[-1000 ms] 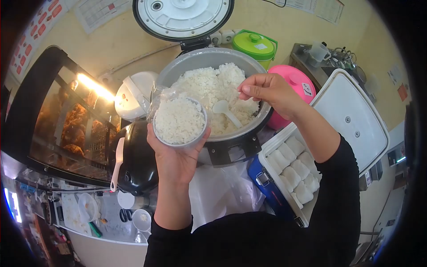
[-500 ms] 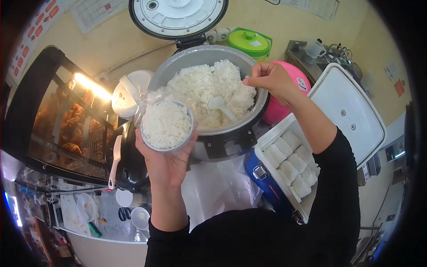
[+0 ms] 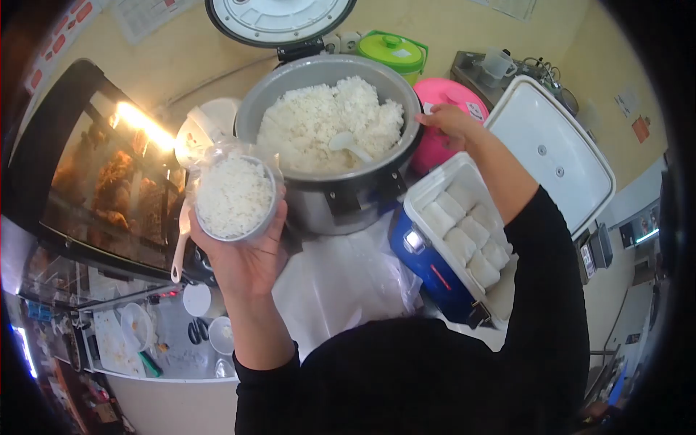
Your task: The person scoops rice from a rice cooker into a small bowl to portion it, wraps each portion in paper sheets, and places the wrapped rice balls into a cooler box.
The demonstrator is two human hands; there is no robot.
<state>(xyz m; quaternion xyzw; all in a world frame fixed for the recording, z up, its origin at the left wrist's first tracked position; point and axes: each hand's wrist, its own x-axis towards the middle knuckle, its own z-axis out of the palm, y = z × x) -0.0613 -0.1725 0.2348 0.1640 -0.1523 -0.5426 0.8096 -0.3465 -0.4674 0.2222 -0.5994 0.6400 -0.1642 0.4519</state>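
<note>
My left hand (image 3: 248, 254) holds a small bowl (image 3: 270, 221) from below, lined with clear plastic and filled with white rice (image 3: 233, 197). To its right stands the large open rice cooker (image 3: 355, 168), with a heap of rice (image 3: 326, 119) inside. A white rice scoop (image 3: 351, 146) lies on that heap. My right hand (image 3: 448, 122) is at the cooker's right rim, in front of the pink container (image 3: 435, 148). Its thumb and fingers are apart, and nothing shows between them.
A blue cooler (image 3: 428, 272) holding several wrapped white packets stands front right, its white lid (image 3: 554, 156) raised. The lit glass cabinet (image 3: 109, 181) is at left. A pink-handled utensil (image 3: 179, 254), green-lidded container (image 3: 391, 52) and plastic sheets (image 3: 337, 279) are also around.
The bowl in my left hand has moved left and slightly down in view. My right hand has gone from above the rice to the cooker's right rim, and its pinched fingers have opened.
</note>
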